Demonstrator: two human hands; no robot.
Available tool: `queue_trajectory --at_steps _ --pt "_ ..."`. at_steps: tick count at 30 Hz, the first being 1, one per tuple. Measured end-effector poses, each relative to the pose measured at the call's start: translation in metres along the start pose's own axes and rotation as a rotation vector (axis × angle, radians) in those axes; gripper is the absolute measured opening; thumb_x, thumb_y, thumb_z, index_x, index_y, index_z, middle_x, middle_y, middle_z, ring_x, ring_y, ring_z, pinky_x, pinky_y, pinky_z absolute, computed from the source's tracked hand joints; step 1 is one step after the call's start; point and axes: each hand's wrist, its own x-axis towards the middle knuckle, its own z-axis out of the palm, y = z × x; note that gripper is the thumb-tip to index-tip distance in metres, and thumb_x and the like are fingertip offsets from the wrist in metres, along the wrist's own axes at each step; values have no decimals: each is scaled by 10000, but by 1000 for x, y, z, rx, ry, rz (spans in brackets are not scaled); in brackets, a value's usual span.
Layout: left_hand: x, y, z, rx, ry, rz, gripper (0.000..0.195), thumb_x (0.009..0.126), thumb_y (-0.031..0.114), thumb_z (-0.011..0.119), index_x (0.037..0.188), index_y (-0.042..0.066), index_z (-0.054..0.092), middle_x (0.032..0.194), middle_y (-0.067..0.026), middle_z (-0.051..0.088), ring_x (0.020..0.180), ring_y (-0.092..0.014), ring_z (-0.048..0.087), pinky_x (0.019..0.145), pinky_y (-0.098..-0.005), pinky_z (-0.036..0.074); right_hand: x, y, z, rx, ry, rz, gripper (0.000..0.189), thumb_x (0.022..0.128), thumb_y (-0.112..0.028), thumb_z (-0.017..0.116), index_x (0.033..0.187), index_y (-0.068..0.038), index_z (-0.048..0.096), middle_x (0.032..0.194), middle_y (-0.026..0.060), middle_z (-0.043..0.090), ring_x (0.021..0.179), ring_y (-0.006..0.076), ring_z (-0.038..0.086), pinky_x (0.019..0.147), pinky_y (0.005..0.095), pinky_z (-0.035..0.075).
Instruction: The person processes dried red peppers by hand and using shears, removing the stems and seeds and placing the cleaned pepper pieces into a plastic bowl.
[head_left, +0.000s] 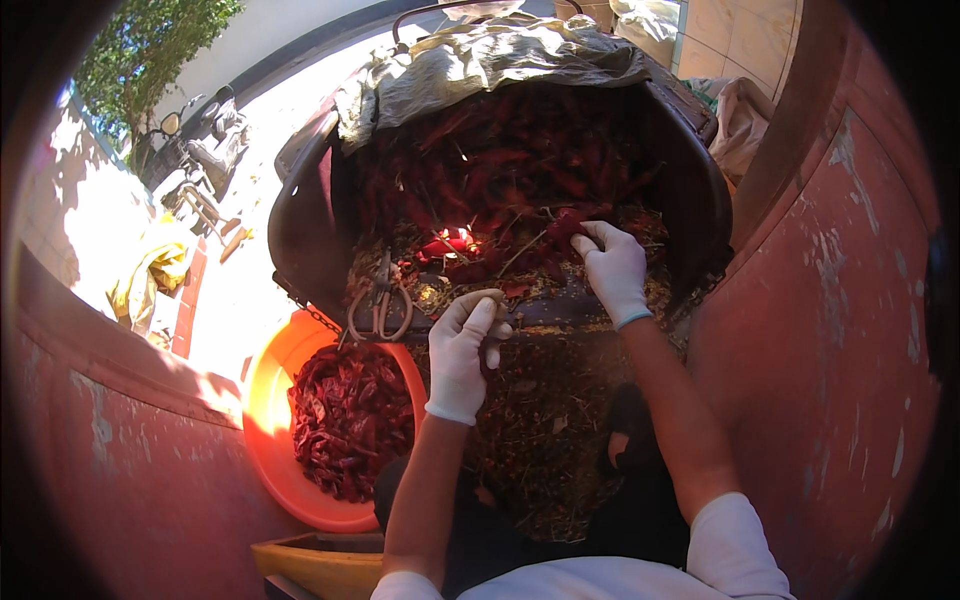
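Dried red chili peppers (517, 161) are heaped inside a dark open-fronted container, with stems and yellow seeds strewn over its front ledge. My right hand (615, 266), in a white glove, pinches a dark red chili pepper (566, 225) at the foot of the heap. Near the ledge's front edge is my gloved left hand (466, 345), fingers curled; something dark shows beneath them, and whether it is held is unclear. Scissors (381, 311) with loop handles lie at the ledge's left end. Below them, an orange plastic basin (264, 420) holds many dark red chili peppers (349, 420).
A pale woven sack (502, 56) drapes over the container's top. A yellow wooden box or stool (322, 562) stands below the basin. Stems and scraps litter the ground between my legs. Red door panels (832, 360) flank both sides; a bicycle (176, 154) stands outside at upper left.
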Motion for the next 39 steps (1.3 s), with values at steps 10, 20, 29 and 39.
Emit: queue_trajectory --at_steps 10,20,29,39 --pt "-4 11 12 268 35 119 406 939 196 707 1291 7 635 1125 -58 679 834 -77 638 592 -192 490 -72 -35 -1 1053 -391 384 255 990 -182 640 1204 -43 629 1076 19 687 947 114 673 789 304 584" --pt "1 2 -2 607 -107 483 420 810 185 808 1173 2 703 1196 -87 648 1045 -165 629 939 -300 492 -87 -30 5 691 -589 50 254 953 -172 652 1120 18 663 873 16 650 773 68 566 666 256 477" --pt "-12 15 7 486 -130 26 412 860 181 763 1236 38 675 859 12 684 690 -52 582 613 -224 474 -87 -33 -3 150 -338 -311 203 904 -129 658 1064 -10 697 918 136 711 856 237 715 741 336 538" --pt "-8 -10 6 1078 40 593 440 769 151 783 1196 103 690 1057 -95 727 903 -256 708 785 -329 556 -91 -49 -2 248 -126 -363 234 819 -161 772 1017 -46 722 934 116 716 849 275 706 749 356 554"
